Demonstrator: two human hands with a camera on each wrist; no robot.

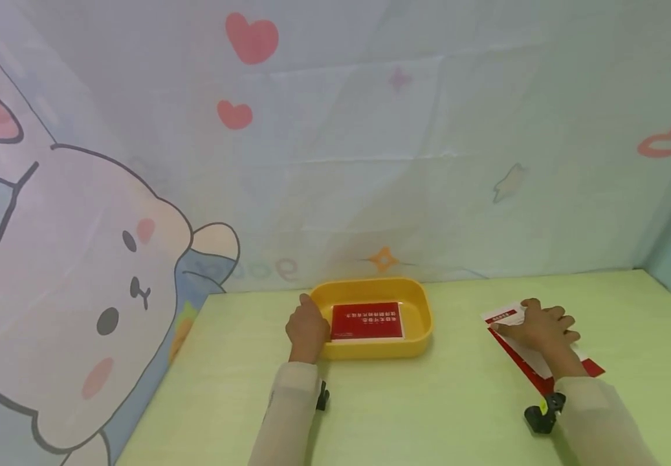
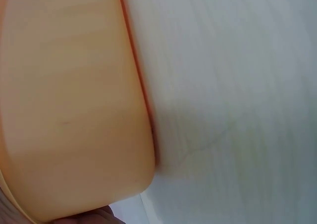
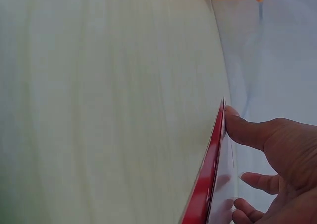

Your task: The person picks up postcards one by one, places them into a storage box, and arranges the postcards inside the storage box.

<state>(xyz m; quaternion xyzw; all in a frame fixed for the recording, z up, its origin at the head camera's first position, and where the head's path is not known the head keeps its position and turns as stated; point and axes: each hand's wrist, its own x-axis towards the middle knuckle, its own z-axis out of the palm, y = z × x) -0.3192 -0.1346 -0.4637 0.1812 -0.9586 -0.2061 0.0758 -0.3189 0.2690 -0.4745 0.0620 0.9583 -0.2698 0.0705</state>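
Observation:
My left hand (image 1: 307,329) grips the left end of a yellow plastic tray (image 1: 372,351), which stands at the back of the table. A red card (image 1: 367,321) with white lettering lies flat in the tray. In the left wrist view the tray's outer wall (image 2: 79,105) fills the left side, and a bit of the hand shows below it. My right hand (image 1: 541,330) is spread over red and white printed cards (image 1: 512,353) on the right of the table. Its thumb (image 3: 242,132) touches the corner of the top card, fingers apart; the hand hides part of the cards.
The light green table (image 1: 428,414) ends at a pale cloth backdrop (image 1: 358,162) printed with hearts and a rabbit. The tray stands close to that back edge. A black wrist mount (image 1: 545,414) sits beside the right sleeve.

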